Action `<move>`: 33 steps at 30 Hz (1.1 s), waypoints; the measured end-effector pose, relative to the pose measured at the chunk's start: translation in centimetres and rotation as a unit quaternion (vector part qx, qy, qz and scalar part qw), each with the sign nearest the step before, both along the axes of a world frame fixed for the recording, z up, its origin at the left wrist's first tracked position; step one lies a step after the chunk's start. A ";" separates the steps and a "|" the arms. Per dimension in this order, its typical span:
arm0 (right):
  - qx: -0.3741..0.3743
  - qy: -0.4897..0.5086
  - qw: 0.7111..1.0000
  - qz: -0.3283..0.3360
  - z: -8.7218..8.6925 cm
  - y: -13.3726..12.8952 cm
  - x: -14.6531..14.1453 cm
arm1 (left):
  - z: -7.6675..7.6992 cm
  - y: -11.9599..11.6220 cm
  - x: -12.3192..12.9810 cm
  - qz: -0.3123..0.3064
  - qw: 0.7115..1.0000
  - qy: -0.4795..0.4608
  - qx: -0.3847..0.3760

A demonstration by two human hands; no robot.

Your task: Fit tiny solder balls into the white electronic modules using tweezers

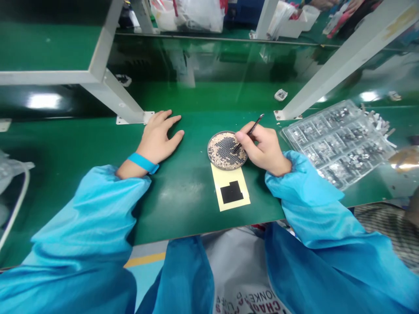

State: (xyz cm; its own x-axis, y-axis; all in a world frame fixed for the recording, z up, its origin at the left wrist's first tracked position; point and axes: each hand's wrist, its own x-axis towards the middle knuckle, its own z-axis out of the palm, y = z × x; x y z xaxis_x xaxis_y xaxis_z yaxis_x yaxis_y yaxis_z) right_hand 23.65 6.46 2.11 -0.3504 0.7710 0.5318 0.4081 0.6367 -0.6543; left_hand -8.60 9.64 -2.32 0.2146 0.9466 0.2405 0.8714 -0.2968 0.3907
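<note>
In my right hand [263, 146] is a pair of dark tweezers [254, 125], pinched between thumb and fingers, tips down at a round dish [208, 150]. Small beige pieces [216, 146] lie around the dish's dark, dimpled middle. Under the dish's near edge runs a yellow paper strip [218, 205] bearing a black stepped-edge patch [231, 192]. My left hand [159, 137] rests flat on the green table, fingers spread and holding nothing, left of the dish. A blue band [143, 162] circles that wrist.
On the right stands a clear compartment box [340, 141] with many small parts. White metal posts [121, 98] rise at the back left and back right. A white cable [19, 205] and clear plastic lie at far left. Another person's hands [353, 6] show at the top right.
</note>
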 end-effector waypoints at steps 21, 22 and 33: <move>-0.006 -0.015 1.000 -0.002 -0.3 0.2 -0.3 | 0.1 0.0 0.1 0.003 1.000 -0.003 -0.011; -0.005 -0.014 1.000 -0.002 -0.2 0.2 -0.4 | 0.1 -0.1 0.1 0.003 1.000 -0.003 -0.010; 0.002 -0.023 1.000 0.001 -0.1 -0.1 -0.6 | 0.2 -0.1 0.1 0.001 1.000 -0.003 -0.004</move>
State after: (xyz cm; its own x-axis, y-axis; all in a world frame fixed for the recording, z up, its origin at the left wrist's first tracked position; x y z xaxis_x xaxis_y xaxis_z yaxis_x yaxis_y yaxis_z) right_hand 23.09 6.39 2.00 -0.3756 0.7689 0.5175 0.4366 0.6393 -0.6330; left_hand -8.49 9.56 -2.16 0.2115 0.9490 0.2337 0.8699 -0.2918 0.3976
